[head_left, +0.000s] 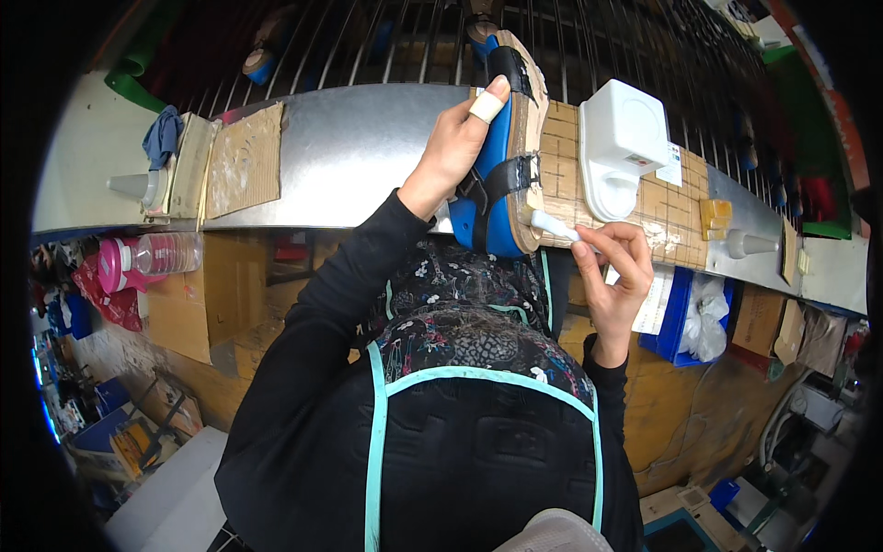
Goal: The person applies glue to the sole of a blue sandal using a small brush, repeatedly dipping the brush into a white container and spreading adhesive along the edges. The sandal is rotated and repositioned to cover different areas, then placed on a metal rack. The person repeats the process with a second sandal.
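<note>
Hands apart, my left hand (451, 152), fingers mostly hidden, clamps the sandal (513, 177); my right hand (618, 271) pinches a white applicator (555, 224). Sole (533, 129) faces right, long axis near-to-far.

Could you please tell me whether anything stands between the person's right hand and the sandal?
Only the small white tool pinched in the right hand, its tip at or very near the sandal, toward its lower end. Nothing else visible is in that gap; the white dispenser stands farther off, clear of it.
</note>
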A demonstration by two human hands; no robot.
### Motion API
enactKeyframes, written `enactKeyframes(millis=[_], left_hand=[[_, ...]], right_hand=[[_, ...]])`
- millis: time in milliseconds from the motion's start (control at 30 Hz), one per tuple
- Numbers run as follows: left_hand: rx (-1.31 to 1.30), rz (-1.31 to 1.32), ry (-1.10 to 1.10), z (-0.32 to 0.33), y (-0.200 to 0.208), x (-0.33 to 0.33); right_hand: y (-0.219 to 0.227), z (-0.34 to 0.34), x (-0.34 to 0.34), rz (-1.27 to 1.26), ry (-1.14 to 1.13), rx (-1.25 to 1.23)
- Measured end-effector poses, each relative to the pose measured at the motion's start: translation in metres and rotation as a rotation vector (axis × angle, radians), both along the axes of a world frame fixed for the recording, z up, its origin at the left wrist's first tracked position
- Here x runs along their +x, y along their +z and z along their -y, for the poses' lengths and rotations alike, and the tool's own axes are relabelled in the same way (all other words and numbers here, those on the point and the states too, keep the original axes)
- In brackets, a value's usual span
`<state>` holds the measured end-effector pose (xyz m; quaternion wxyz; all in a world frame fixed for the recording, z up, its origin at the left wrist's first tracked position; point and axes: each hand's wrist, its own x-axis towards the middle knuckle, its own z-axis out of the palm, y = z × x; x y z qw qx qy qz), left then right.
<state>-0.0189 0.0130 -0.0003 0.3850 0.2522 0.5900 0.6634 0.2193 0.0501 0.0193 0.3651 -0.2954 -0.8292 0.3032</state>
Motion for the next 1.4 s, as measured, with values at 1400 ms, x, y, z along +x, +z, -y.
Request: enactKeyframes(millis=[1400], left_hand=[[-0.026,1.186,-1.110,0.060,-0.065,0.040]], right_hand=[[0.045,-0.032,-0.046,0.042,0.590,-0.009]])
